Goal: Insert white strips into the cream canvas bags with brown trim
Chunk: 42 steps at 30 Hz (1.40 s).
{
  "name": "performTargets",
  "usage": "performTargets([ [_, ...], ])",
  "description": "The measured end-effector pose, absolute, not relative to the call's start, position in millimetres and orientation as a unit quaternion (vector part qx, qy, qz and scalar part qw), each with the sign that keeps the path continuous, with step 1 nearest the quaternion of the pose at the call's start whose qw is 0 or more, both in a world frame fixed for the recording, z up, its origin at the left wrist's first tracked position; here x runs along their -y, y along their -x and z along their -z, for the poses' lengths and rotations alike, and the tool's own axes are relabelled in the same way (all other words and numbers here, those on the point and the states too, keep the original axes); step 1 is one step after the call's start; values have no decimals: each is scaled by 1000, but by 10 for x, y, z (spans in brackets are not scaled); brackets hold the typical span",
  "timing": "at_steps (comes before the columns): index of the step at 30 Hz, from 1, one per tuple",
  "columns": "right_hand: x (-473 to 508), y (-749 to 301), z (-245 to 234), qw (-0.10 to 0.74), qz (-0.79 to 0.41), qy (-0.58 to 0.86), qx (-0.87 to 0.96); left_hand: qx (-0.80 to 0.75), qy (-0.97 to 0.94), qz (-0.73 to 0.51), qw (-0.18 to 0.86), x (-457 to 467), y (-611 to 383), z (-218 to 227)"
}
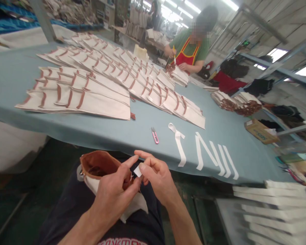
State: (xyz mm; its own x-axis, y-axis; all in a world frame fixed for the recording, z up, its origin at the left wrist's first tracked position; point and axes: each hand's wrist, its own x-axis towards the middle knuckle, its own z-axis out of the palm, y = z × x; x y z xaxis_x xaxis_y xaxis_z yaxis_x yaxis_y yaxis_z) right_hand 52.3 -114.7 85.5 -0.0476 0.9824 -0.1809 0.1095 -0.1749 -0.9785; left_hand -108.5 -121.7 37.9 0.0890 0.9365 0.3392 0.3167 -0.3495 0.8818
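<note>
On my lap sits a small cream cloth bag with a brown rim and lining, its mouth turned upward. My left hand is closed at the bag's right side, thumb and fingers pinching its edge. Close against it, my right hand pinches a small white strip between thumb and fingers. Both hands meet in front of my lap, just short of the table edge; what lies under the fingers is partly hidden. Pink thread snips lie on the table beyond my hands.
Cut white tape strips lie on the blue-green table. Rows of cream bags with brown straps cover its far side. Across it, a person in a red apron handles pieces. Stacked cream cloth lies at lower right, near a cardboard box.
</note>
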Motion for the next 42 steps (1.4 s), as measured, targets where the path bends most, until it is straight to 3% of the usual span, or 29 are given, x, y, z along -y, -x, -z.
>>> performTargets([
  [9, 1178, -436, -756, 523, -564, 514, 380, -436, -618, -466, 459, 1214, 1130, -498],
  [12, 1168, -440, -687, 560, -508, 538, 372, -461, -576, -441, 512, 1242, 1154, -530],
  [18, 1256, -411, -679, 423, -493, 544, 531, -476, -531, -416, 565, 1284, 1188, -569],
  [24, 1345, -163, -587, 498, -509, 525, 466, -482, -520, -408, 575, 1371, 1239, -570],
  [27, 1356, -7, -393, 530, -501, 537, 423, -547, -497, -435, 514, 1430, 1329, -497],
  [31, 1472, 150, -51, 484, -471, 572, 466, -616, -485, -442, 436, 1495, 1546, -291],
  [35, 1625, 203, 214, 424, -394, 584, 568, -633, -493, -404, 440, 1598, 1725, -119],
  [42, 1623, 218, 372, 409, -390, 577, 589, -622, -508, -360, 475, 1799, 1861, -161],
])
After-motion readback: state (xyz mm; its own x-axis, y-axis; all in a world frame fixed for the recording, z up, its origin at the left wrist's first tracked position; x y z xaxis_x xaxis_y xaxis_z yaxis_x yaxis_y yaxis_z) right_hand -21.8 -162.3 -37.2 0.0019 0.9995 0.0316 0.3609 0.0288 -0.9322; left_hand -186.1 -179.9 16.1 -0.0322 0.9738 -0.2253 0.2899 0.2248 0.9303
